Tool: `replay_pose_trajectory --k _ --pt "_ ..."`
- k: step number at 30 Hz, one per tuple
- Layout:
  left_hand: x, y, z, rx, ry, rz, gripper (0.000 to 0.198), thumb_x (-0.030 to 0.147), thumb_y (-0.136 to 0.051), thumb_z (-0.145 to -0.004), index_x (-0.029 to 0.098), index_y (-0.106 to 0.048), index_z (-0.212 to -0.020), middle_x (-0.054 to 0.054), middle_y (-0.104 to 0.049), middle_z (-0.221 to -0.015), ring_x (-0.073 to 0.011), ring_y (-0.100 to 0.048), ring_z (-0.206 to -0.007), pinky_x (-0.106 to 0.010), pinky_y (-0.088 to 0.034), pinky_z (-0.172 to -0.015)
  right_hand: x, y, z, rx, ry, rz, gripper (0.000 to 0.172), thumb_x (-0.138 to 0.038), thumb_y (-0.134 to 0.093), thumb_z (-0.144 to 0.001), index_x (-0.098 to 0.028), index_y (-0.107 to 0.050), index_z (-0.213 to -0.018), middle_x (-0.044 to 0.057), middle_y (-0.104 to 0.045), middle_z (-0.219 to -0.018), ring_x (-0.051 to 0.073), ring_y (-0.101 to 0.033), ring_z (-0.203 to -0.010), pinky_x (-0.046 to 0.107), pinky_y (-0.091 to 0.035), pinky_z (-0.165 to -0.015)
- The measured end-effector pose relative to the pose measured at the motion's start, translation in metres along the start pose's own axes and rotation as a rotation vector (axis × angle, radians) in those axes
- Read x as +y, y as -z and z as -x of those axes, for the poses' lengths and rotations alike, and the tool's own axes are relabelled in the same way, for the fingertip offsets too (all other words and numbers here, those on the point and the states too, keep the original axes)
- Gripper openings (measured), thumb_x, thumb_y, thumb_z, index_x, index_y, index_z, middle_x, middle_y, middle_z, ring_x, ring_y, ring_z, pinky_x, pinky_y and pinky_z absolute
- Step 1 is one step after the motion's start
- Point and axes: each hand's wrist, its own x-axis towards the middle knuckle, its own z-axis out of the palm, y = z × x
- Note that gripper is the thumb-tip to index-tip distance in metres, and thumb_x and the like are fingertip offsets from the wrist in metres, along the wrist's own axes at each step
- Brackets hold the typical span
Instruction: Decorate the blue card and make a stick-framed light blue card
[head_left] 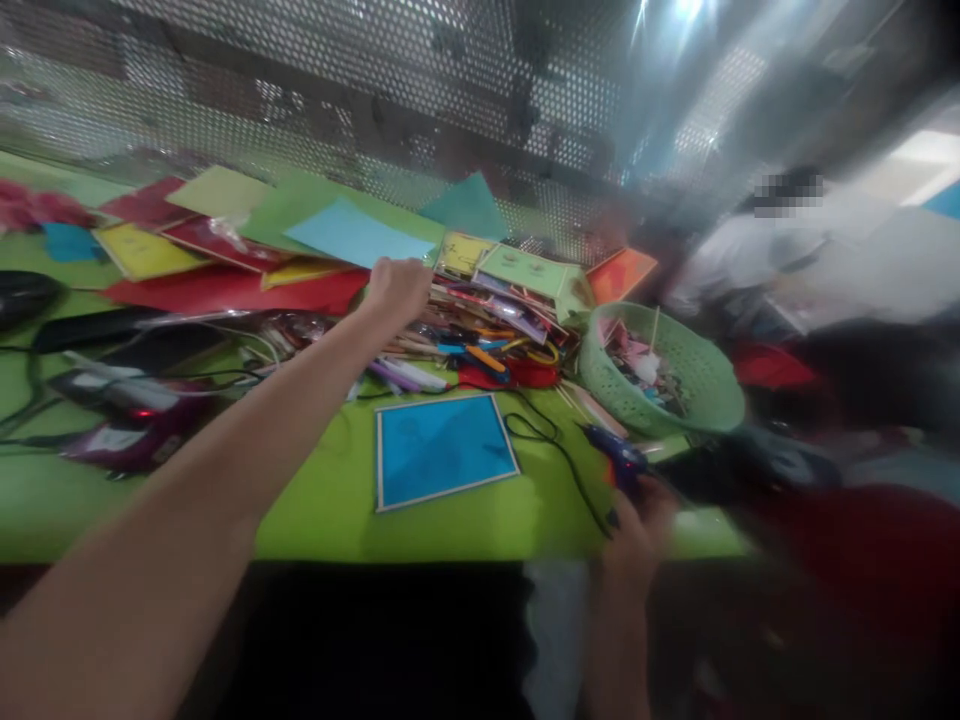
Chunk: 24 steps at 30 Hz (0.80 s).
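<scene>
The blue panel (446, 450), edged in pale strips, lies flat on the green desk (315, 520), between your two hands and directly in front of your body. Its long axis runs from left to right, tilted slightly so that the right end sits a little farther from you. Your right hand (646, 520) lies to the right of the panel and toward the near edge of the desk, gripping the handle of a blue glue gun (622, 455); the nozzle, directed up and to the left, is the part of this side nearest the panel, beside its right edge but apart from it. A dark cable (570, 465) loops across the desk between the two. Your left hand (401, 290) extends beyond the panel's far edge, over the heap of pens and tools (465, 345). As to which of your hands is nearer the panel, the oblique view does not settle it.

Note the limits of the view. The fingers of your left hand curl away from you and their tips are hidden, so whether they grip anything cannot be told. Your left forearm covers part of the desk. The small pieces in the green basket (712, 390) are hard to separate by eye, and the person in white (750, 250) at right is blurred.
</scene>
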Motion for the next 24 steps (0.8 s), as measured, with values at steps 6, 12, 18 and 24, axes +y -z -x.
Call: replay_pose_trajectory --k 6,12,18,24 --pt "-0.013 0.006 -0.010 0.050 -0.026 -0.025 0.037 0.021 -0.046 -0.098 0.010 -0.070 -0.124 -0.022 -0.071 -0.124 -0.0371 -0.060 -0.129 -0.052 -0.034 -0.114 -0.003 -0.002 0.000 0.015 -0.012 -0.023 0.045 -0.035 -0.085 -0.063 -0.025 -0.062 -0.101 -0.001 -0.061 -0.093 0.021 -0.060 -0.083 0.035 -0.047 -0.074" --pt "-0.024 0.022 -0.017 0.041 0.009 -0.003 0.028 0.016 -0.053 -0.096 0.010 -0.074 -0.113 -0.021 -0.071 -0.122 -0.0384 -0.059 -0.131 -0.054 -0.029 -0.115 -0.008 -0.004 0.001 0.013 -0.003 -0.012 0.043 -0.036 -0.083 -0.064 -0.028 -0.061 -0.100 -0.001 -0.060 -0.092 0.022 -0.060 -0.081 0.037 -0.046 -0.072" --pt "-0.028 0.043 -0.016 0.053 0.108 0.122 0.022 0.021 -0.061 -0.094 0.015 -0.076 -0.109 -0.012 -0.074 -0.116 -0.0301 -0.058 -0.124 -0.044 -0.038 -0.105 -0.012 -0.005 0.002 0.010 -0.013 0.025 0.042 -0.036 -0.082 -0.063 -0.027 -0.061 -0.098 0.000 -0.060 -0.089 0.022 -0.058 -0.077 0.036 -0.043 -0.067" --pt "-0.024 0.072 0.029 0.152 0.073 0.280 0.036 0.040 -0.062 -0.100 0.011 -0.076 -0.116 -0.005 -0.072 -0.100 -0.0174 -0.059 -0.095 -0.031 -0.040 -0.086 -0.009 -0.005 0.001 0.015 -0.020 -0.009 0.046 -0.036 -0.083 -0.063 -0.025 -0.061 -0.102 0.000 -0.061 -0.094 0.022 -0.058 -0.083 0.036 -0.044 -0.074"
